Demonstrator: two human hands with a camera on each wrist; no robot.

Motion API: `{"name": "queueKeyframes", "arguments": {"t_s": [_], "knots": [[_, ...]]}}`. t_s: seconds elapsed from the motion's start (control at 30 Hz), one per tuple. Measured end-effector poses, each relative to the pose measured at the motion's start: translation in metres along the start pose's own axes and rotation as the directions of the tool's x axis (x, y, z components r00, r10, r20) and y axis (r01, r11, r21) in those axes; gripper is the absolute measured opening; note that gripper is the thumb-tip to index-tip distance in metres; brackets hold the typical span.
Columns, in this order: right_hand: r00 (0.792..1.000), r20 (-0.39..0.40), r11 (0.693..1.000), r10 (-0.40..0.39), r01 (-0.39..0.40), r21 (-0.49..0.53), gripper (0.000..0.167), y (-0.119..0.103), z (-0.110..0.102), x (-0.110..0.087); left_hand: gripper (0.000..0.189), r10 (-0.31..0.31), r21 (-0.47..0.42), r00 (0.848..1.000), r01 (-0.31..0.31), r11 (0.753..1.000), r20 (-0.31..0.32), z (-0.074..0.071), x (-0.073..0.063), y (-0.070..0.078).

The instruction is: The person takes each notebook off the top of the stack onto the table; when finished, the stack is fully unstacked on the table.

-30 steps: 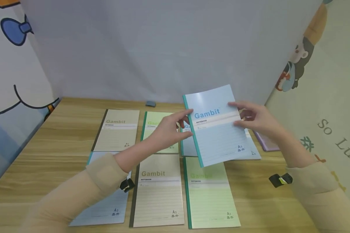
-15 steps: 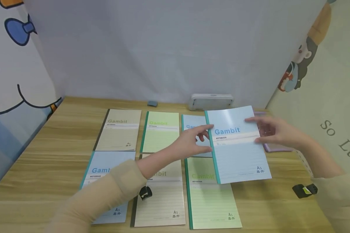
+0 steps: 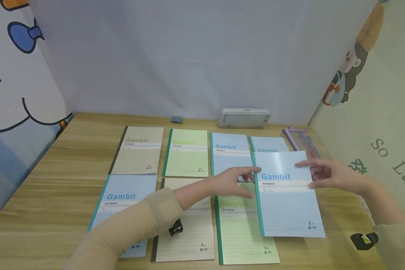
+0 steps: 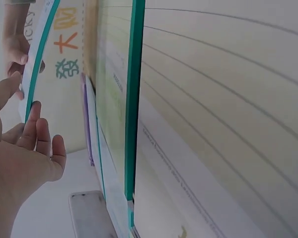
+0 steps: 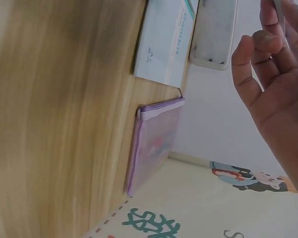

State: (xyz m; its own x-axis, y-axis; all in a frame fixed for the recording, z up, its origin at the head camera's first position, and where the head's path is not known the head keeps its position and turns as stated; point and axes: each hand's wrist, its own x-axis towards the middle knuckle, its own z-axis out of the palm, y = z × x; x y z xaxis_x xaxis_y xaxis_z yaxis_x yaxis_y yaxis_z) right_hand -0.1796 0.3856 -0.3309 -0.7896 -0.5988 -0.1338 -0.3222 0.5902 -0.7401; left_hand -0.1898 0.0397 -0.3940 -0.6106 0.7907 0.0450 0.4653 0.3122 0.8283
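A blue-covered notebook (image 3: 288, 210) with a teal spine hangs between both hands in the head view, its front facing up and tilted toward the camera. My left hand (image 3: 234, 182) holds it at the spine: the index fingertip overlaps the edge, the thumb stands just left of it. In the left wrist view, curled fingers (image 4: 37, 134) sit at the teal spine. On the opposite side, my right hand (image 3: 335, 176) pinches the right edge between fingers and thumb. The held notebook overlaps another blue notebook (image 3: 268, 144) and a green notebook (image 3: 243, 232).
Several more notebooks lie flat in two rows, among them a beige one (image 3: 140, 157), a green one (image 3: 188, 165) and a blue one (image 3: 131, 187). A grey-white case (image 3: 244, 118), a small grey block (image 3: 176, 119) and a purple-edged zip pouch (image 3: 305, 144) stand along the back by the wall.
Both hands have moved right and downward with the blue notebook, which was higher and more tilted. The back-right blue notebook and the pouch show more now. The left thumb has drawn slightly off the spine.
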Motion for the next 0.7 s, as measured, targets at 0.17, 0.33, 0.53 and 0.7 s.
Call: {"name": "queueKeyframes", "arguments": {"t_s": [0.17,0.33,0.53,0.7], "knots": [[0.999,0.032,0.994,-0.041,0.038,0.099,0.055,0.02,0.008,-0.014,0.079,0.014,0.03,0.995,-0.017,0.999,0.098,0.014,0.008,-0.003],[0.997,0.037,0.988,-0.061,0.055,0.145,0.054,0.039,0.016,-0.027,0.083,0.025,0.099,0.985,-0.042,0.994,0.171,0.023,0.016,-0.008],[0.996,0.085,0.979,-0.041,0.023,0.204,0.054,0.056,0.023,-0.038,0.085,0.016,0.152,0.981,-0.046,0.987,0.193,0.025,0.024,-0.014],[0.994,0.109,0.978,-0.013,-0.01,0.209,0.053,0.064,0.026,-0.045,0.09,-0.008,0.255,0.973,-0.052,0.966,0.231,0.031,0.027,-0.015]]}}
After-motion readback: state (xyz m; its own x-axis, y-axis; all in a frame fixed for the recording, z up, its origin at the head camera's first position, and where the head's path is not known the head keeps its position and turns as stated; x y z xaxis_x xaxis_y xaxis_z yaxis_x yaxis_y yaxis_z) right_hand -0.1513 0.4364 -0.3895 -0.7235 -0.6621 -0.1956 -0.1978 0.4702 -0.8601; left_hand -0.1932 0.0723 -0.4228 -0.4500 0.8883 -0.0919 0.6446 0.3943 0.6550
